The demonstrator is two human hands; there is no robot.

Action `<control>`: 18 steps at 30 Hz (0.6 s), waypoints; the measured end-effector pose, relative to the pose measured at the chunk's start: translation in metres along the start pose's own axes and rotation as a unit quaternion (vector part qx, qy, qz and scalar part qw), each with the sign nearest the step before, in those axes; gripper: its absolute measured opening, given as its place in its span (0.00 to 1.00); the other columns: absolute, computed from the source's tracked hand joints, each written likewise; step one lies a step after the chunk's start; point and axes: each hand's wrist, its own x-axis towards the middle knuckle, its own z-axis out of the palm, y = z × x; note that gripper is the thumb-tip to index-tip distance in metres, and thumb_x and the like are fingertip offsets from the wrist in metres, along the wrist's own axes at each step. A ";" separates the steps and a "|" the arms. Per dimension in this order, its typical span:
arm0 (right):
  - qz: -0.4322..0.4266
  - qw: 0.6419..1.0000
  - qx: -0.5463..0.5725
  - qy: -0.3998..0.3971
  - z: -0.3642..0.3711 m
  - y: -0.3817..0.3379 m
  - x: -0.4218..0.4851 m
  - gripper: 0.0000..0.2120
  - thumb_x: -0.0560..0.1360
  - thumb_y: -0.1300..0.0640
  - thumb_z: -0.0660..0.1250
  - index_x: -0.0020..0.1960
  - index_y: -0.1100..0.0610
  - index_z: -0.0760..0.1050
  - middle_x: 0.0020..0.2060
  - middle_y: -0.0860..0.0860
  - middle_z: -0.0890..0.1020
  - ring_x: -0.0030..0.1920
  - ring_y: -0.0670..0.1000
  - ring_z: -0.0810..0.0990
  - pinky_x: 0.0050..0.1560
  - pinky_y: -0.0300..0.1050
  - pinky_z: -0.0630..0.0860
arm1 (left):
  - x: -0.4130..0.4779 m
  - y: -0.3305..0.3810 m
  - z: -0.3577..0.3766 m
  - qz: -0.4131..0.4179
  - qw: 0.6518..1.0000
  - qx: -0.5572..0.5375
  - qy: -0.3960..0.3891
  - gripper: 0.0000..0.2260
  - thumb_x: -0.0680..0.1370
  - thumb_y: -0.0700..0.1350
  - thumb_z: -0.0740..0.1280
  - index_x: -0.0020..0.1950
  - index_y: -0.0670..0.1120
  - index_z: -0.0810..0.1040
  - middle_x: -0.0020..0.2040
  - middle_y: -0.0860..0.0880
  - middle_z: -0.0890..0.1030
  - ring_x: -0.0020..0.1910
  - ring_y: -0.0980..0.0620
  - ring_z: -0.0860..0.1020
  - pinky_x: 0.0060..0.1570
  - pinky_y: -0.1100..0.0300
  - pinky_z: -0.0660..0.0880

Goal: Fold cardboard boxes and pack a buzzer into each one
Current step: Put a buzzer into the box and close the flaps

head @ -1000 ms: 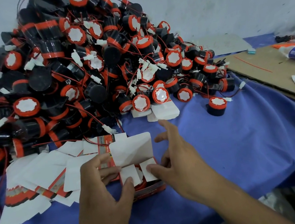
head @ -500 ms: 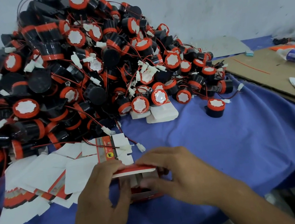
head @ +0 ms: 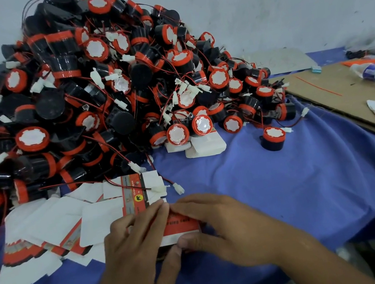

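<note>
hands: left hand [head: 134, 247] and right hand [head: 222, 225] both clasp the box [head: 183, 224] between them, pressing its lid | risk: an uneven push could buckle the flap or leave it untucked | wire plug [head: 179, 189] just beyond the hands may snag

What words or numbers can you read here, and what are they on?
Box, held between the left hand and right hand: dark letters on its red top, too blurred to read.
Flat box blank: tiny print beside a yellow badge with a black animal shape, too small to read.
Bottle: blue label, unreadable.
Nothing can be quoted for sure.
</note>
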 end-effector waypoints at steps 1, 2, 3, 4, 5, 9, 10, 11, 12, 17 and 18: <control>-0.001 1.000 -0.001 0.002 0.000 0.000 0.000 0.17 0.83 0.46 0.63 0.70 0.51 0.72 0.55 0.45 0.78 0.53 0.46 0.76 0.55 0.45 0.73 | 0.000 -0.001 0.000 0.003 1.000 -0.006 0.007 0.28 0.79 0.59 0.57 0.69 0.40 0.76 0.69 0.48 0.75 0.60 0.45 0.69 0.52 0.46 0.73; -0.002 1.000 -0.002 0.005 0.000 0.000 0.000 0.18 0.83 0.46 0.63 0.70 0.51 0.72 0.56 0.46 0.78 0.54 0.47 0.76 0.56 0.46 0.73 | 0.001 -0.003 -0.001 0.006 1.000 -0.015 0.014 0.28 0.81 0.60 0.55 0.69 0.40 0.76 0.68 0.49 0.76 0.60 0.46 0.69 0.52 0.46 0.73; -0.003 1.000 -0.002 0.008 0.000 0.001 -0.001 0.18 0.83 0.47 0.62 0.71 0.52 0.72 0.57 0.47 0.79 0.55 0.48 0.77 0.56 0.47 0.74 | 0.003 -0.004 -0.002 0.010 1.000 -0.021 0.015 0.29 0.82 0.61 0.53 0.68 0.40 0.77 0.67 0.49 0.77 0.60 0.46 0.69 0.52 0.46 0.73; -0.003 1.000 0.000 0.010 0.000 0.001 -0.001 0.18 0.84 0.47 0.62 0.71 0.52 0.72 0.57 0.48 0.79 0.55 0.49 0.77 0.56 0.48 0.74 | 0.005 -0.005 -0.004 0.014 0.999 -0.026 0.011 0.30 0.82 0.62 0.52 0.68 0.40 0.77 0.66 0.50 0.77 0.62 0.47 0.69 0.54 0.46 0.72; -0.002 1.000 0.002 0.011 0.000 0.001 -0.001 0.18 0.84 0.47 0.62 0.71 0.52 0.72 0.57 0.48 0.80 0.55 0.49 0.77 0.56 0.48 0.74 | 0.006 -0.007 -0.005 0.018 0.999 -0.035 0.002 0.30 0.82 0.62 0.52 0.67 0.40 0.78 0.65 0.51 0.77 0.64 0.48 0.68 0.56 0.47 0.71; -0.002 1.000 0.005 0.018 0.000 0.001 -0.001 0.16 0.84 0.50 0.62 0.69 0.54 0.75 0.57 0.49 0.81 0.55 0.49 0.78 0.56 0.48 0.75 | 0.006 -0.013 -0.009 -0.021 0.989 -0.145 -0.015 0.27 0.77 0.61 0.61 0.68 0.45 0.78 0.67 0.58 0.75 0.69 0.68 0.66 0.66 0.70 0.65; -0.001 1.000 0.005 0.018 0.001 0.001 -0.001 0.15 0.85 0.50 0.62 0.68 0.55 0.75 0.57 0.49 0.81 0.55 0.49 0.78 0.56 0.49 0.75 | 0.006 -0.015 -0.011 -0.029 0.986 -0.163 -0.015 0.26 0.76 0.60 0.62 0.68 0.47 0.78 0.67 0.59 0.75 0.69 0.72 0.65 0.66 0.75 0.62; 0.000 1.000 0.004 0.018 0.001 0.000 0.000 0.15 0.85 0.51 0.62 0.68 0.55 0.76 0.57 0.50 0.81 0.55 0.50 0.78 0.55 0.50 0.75 | 0.006 -0.016 -0.011 -0.029 0.985 -0.168 -0.017 0.25 0.76 0.59 0.63 0.68 0.48 0.78 0.67 0.60 0.75 0.68 0.73 0.65 0.66 0.76 0.61; -0.001 1.000 0.002 0.018 0.003 0.000 0.000 0.15 0.85 0.51 0.62 0.67 0.56 0.76 0.57 0.51 0.81 0.55 0.51 0.78 0.55 0.51 0.75 | 0.006 -0.017 -0.010 -0.023 0.986 -0.164 -0.017 0.24 0.75 0.59 0.63 0.67 0.49 0.78 0.66 0.60 0.75 0.68 0.73 0.65 0.66 0.76 0.61; -0.002 0.999 -0.030 0.019 0.010 0.000 0.000 0.16 0.85 0.51 0.61 0.69 0.58 0.74 0.61 0.52 0.77 0.58 0.54 0.77 0.57 0.53 0.74 | 0.006 -0.019 -0.014 -0.010 0.986 -0.165 -0.013 0.22 0.75 0.58 0.65 0.69 0.55 0.75 0.69 0.69 0.71 0.69 0.68 0.69 0.67 0.70 0.66; -0.003 0.999 -0.039 0.018 0.011 0.001 0.000 0.17 0.85 0.51 0.61 0.70 0.57 0.74 0.63 0.51 0.77 0.59 0.53 0.76 0.58 0.52 0.74 | 0.006 -0.018 -0.015 0.006 0.988 -0.151 -0.013 0.21 0.76 0.57 0.65 0.69 0.56 0.74 0.70 0.71 0.70 0.69 0.68 0.69 0.66 0.70 0.67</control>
